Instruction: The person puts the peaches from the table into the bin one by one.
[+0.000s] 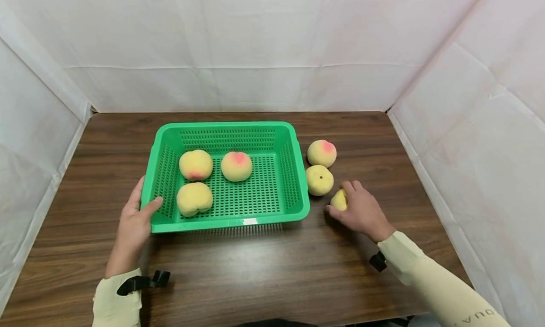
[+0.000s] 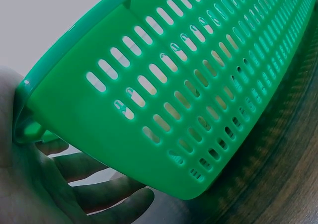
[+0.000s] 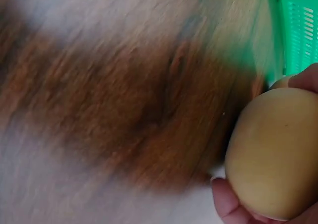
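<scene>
A green plastic basket [image 1: 255, 220] with slotted walls holds three peaches, two along its left side and a pink-tipped peach [image 1: 236, 166] near the middle. My left hand [image 1: 135, 219] grips the basket's left end, thumb over the rim and fingers along the outer wall, as the left wrist view also shows. To the right of the basket, my right hand [image 1: 359, 208] grips a yellow peach [image 3: 278, 154] between thumb and fingers; the hand covers much of it in the head view. Close by, a yellow peach [image 1: 319, 180] sits against the basket's right side, with a pink-topped peach [image 1: 321, 153] behind it.
The dark wooden table [image 1: 238, 275] carries everything. White sheeting [image 1: 255, 48] hangs along the back and both sides. A black strap [image 1: 142, 283] with a small device sits at the left wrist, and another at the right.
</scene>
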Demonstrator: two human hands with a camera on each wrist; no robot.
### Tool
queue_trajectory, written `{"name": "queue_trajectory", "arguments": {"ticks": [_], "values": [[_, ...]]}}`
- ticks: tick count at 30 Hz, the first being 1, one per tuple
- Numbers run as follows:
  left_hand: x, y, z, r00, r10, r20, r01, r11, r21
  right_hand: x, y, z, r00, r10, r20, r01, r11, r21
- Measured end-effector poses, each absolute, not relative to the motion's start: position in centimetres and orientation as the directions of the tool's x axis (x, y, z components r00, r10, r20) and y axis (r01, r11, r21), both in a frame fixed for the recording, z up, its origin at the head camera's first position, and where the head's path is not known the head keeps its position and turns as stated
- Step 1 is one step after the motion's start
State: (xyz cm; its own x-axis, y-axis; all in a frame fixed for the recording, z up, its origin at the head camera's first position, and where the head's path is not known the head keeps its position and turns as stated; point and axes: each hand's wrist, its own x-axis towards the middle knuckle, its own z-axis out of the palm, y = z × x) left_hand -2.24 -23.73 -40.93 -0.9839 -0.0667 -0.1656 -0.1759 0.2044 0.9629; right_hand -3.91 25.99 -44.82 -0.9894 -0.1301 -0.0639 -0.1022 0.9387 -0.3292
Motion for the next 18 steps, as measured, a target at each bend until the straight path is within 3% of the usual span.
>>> {"name": "queue_trajectory", "arguments": {"ticks": [7,18], "values": [[-2.2,-23.7,-41.0,-0.988,-0.053,-0.142,-0.151,0.261,0.953,-4.0,26.7,-45.1,-0.990,-0.136,-0.047,-0.110,0.927,-0.359],[-2.2,-23.8,-41.0,-0.988,-0.049,-0.147,-0.155,0.225,0.962,-4.1,27.1,-44.9,-0.985,-0.168,-0.038,-0.143,0.923,-0.356]]}}
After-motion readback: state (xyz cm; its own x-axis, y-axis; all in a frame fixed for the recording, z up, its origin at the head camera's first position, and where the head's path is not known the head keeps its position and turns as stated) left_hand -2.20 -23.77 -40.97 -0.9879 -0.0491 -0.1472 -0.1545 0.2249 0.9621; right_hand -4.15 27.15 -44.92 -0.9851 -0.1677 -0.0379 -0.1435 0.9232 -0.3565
